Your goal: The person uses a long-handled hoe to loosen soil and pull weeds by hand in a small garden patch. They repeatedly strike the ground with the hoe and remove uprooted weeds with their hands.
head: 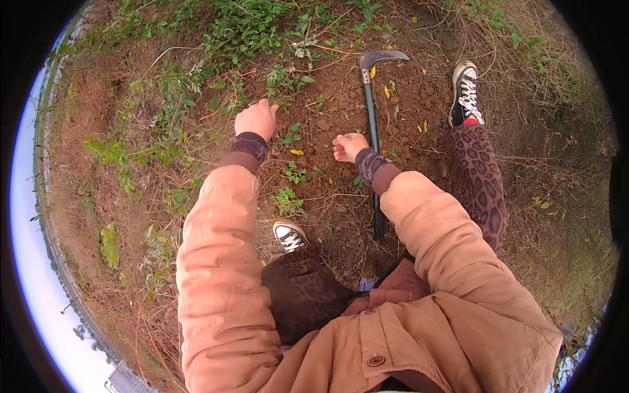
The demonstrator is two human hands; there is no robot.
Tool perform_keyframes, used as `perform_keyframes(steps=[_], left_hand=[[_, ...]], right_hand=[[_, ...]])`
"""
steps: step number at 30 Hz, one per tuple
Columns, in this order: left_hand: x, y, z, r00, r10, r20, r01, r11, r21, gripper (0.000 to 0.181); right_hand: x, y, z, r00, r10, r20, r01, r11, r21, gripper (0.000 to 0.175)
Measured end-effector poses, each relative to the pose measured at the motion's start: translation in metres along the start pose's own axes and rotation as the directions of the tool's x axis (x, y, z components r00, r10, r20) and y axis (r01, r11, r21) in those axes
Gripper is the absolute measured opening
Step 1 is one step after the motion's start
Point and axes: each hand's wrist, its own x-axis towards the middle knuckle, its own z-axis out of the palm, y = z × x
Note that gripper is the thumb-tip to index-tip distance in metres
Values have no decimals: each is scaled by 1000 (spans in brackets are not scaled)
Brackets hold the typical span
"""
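My left hand (256, 119) is curled into a fist beside thin weed stems (282, 81); whether a stem is inside it is hidden. Over bare reddish soil, my right hand (350, 146) has its fingers curled in, and nothing shows in them. Just right of that hand lies a long-handled sickle (371, 110). Its curved metal blade (385, 56) points right at the far end, and its dark handle runs back toward me, passing partly under my right forearm.
Leafy green weeds (245, 29) grow at the far left, and dry grass (521, 59) covers the far right. Small seedlings (295, 173) and yellow leaves dot the soil. My sneakers (467, 93) stand either side of the sickle. Sky shows at the left rim.
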Motion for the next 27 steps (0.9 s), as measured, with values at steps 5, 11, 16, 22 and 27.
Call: perform_keyframes(steps=[5,11,16,22,27], left_hand=[[-9,-11,17,997,-18,-78,14,999,-50,22],[-25,-15,17,908,97,-408,-143,986,-84,16],[-39,-20,16,916,95,-390,-155,980,-125,22],[-48,-31,33,977,59,-205,-124,938,-324,14],[-47,-23,32,972,-17,-233,-75,922,-379,10]], right_hand=[[34,-51,53,998,62,-12,-61,996,63,28],[-10,-67,36,998,55,-36,-60,988,-143,20],[-106,-116,3,977,66,-204,-128,943,-307,15],[-142,-156,40,964,-150,-219,8,842,-540,12],[-62,-113,73,954,-92,-286,-62,870,-488,15]])
